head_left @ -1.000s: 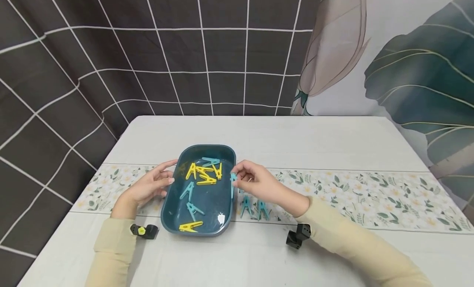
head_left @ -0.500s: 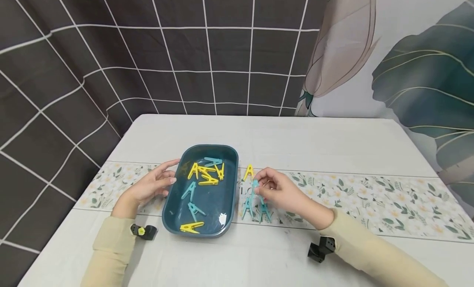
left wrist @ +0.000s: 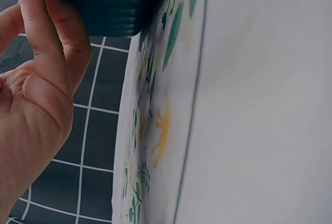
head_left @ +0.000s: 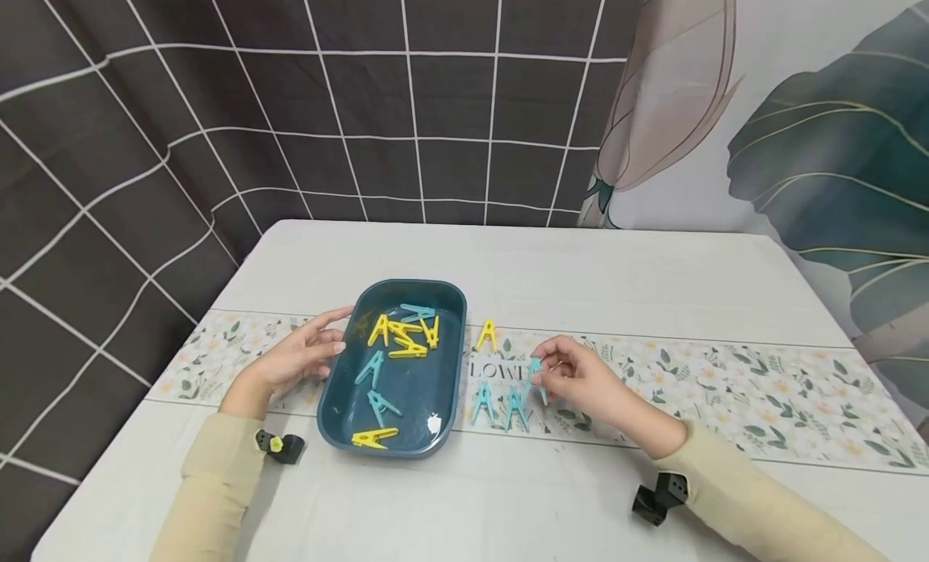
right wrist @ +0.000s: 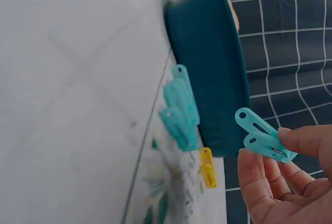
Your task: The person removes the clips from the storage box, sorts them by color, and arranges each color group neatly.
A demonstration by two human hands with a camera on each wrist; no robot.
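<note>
My right hand (head_left: 584,383) pinches a turquoise clothespin (right wrist: 265,140) between thumb and fingertips, over the flowered strip of the cloth. Just below and left of it, two more turquoise clothespins (head_left: 516,409) stand side by side, legs toward me. Behind them is a single yellow clothespin (head_left: 488,335). A dark teal plastic tub (head_left: 417,397) holds several yellow clothespins (head_left: 406,348) and a few turquoise ones (head_left: 372,369). At the tub's left side, my left hand (head_left: 293,356) has its fingers extended, fingertips at the wall; the left wrist view shows them against its outside.
A white cloth (head_left: 617,280) with a flowered, lettered strip covers the table. Dark grid-patterned fabric (head_left: 450,102) hangs behind and to the left, a leaf-print curtain (head_left: 820,143) at the right. Black wrist cameras (head_left: 659,497) sit on both sleeves.
My right hand has moved right and slightly toward me, from the tub's right rim to beyond the two standing clothespins, carrying the turquoise clothespin. The left hand stays at the tub.
</note>
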